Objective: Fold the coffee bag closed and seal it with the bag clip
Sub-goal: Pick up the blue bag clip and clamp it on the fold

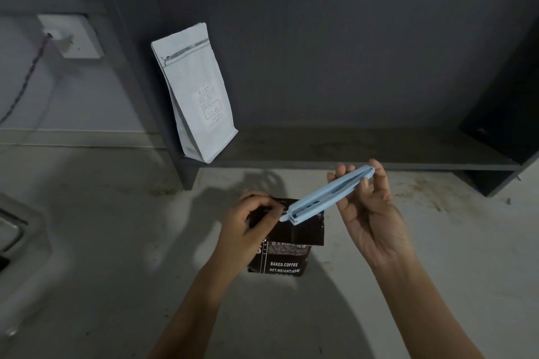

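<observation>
A dark brown coffee bag (287,253) stands on the pale counter, its top flap folded over toward me. My left hand (248,227) pinches the folded top at its left side, and its thumb touches the near tip of the clip. A long light-blue bag clip (323,197) slants up to the right above the bag. My right hand (370,213) holds the clip's far end between thumb and fingertips. The clip's two arms lie nearly together, slightly parted at the near end.
A white coffee pouch (198,90) leans against the dark wall on a low dark shelf (364,151). A wall socket (70,36) with a cable is at the upper left. A sink edge (14,230) shows at the left. Coffee stains mark the counter (437,201) at right.
</observation>
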Motion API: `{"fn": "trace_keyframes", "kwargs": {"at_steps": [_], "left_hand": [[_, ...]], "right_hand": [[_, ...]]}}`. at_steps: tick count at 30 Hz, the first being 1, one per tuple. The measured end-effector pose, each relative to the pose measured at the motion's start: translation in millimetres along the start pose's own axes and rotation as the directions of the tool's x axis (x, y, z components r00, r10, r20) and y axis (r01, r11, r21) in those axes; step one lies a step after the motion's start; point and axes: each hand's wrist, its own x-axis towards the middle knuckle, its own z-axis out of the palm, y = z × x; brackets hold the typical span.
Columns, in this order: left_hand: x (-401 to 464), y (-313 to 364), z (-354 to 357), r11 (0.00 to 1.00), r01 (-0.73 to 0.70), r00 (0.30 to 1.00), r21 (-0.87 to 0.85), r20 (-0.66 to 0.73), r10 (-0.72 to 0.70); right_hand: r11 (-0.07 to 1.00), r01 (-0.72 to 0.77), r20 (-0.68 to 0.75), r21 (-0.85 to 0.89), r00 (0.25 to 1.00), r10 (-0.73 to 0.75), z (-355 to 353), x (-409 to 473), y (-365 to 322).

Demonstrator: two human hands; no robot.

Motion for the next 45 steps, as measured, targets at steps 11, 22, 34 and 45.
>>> {"fn": "trace_keyframes", "kwargs": {"at_steps": [11, 22, 34, 45], "left_hand": [[-2, -5, -5, 0.999, 0.005, 0.998, 0.035, 0.062, -0.007], [-4, -6, -3, 0.993, -0.011, 0.999, 0.119, 0.032, 0.008], [-5, -15, -5, 0.969, 0.124, 0.988, -0.215, -0.067, -0.141], [-4, -23, -2, 0.933, 0.263, 0.957, -0.245, -0.058, -0.284]], "right_hand": [[0.993, -0.009, -0.054, -0.119, 0.999, 0.002, -1, -3, 5], [0.903, 0.126, -0.072, -0.411, 0.983, -0.170, 4, -2, 5], [0.977, 0.163, -0.202, -0.138, 0.961, -0.189, -11, 17, -18], [0.854, 0.002, -0.077, -0.520, 0.996, -0.049, -55, 19, 3]]}}
